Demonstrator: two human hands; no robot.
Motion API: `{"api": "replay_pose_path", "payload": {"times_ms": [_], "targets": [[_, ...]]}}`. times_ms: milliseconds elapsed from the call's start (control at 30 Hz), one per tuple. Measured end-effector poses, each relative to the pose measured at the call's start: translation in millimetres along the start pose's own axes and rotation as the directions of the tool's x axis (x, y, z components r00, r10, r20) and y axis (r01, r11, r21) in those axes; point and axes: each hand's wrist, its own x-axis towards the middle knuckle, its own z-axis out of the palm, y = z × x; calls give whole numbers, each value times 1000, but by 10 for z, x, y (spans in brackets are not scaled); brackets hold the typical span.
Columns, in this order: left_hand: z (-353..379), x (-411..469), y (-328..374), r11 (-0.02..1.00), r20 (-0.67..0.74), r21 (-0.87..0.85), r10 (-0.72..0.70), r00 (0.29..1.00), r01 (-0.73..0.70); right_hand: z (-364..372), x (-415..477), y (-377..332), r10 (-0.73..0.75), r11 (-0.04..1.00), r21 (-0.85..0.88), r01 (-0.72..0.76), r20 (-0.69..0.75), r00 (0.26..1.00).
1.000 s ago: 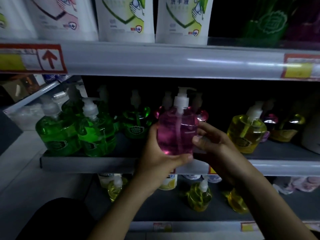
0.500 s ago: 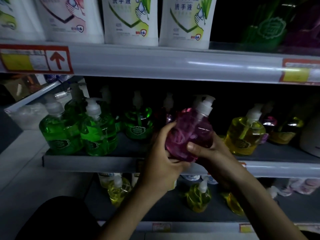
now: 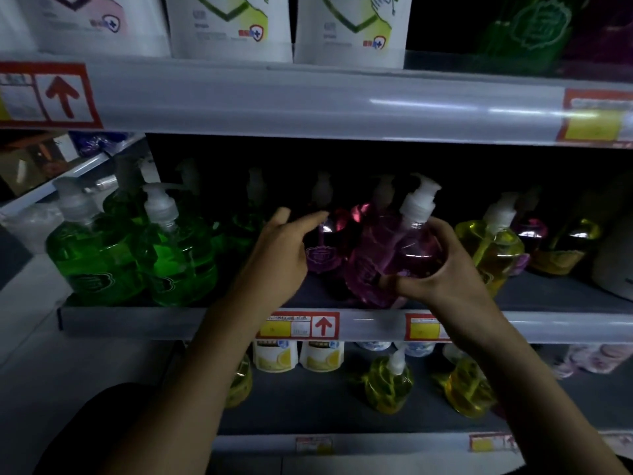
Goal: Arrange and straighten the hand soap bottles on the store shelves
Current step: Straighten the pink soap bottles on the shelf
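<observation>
While the right hand (image 3: 442,282) grips the translucent pink plastic pump bottle of hand soap (image 3: 383,255), the bottle stands tilted, with its white pump head (image 3: 420,197) leaning to the right. The thumb lies across the near face and the fingers curl round the far right side. The bottle's base sits low at the near edge of the grey middle shelf (image 3: 171,322); contact with the shelf surface cannot be confirmed.

The left hand (image 3: 277,255) is apart from this bottle, to its left, with fingers extended and spread, and holds nothing. Its fingertips lie just in front of a dark magenta pump bottle (image 3: 329,241) farther back on the same shelf; whether they touch it cannot be told.

Two translucent green pump bottles (image 3: 92,258) stand upright at the left end of the shelf. A translucent yellow pump bottle (image 3: 493,245) stands just right of the held bottle. A red-framed price label with an upward arrow (image 3: 298,325) is fixed to the shelf's front rail, between the two forearms.
</observation>
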Motion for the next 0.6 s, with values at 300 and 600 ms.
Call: {"api": "replay_pose_path", "payload": {"times_ms": [300, 600], "targets": [[-110, 134, -9, 997, 123, 69, 18, 992, -27, 363, 133, 65, -14, 999, 35, 9, 144, 989], [-69, 184, -60, 997, 144, 64, 21, 989, -30, 514, 119, -56, -101, 880, -457, 128, 84, 991]]}}
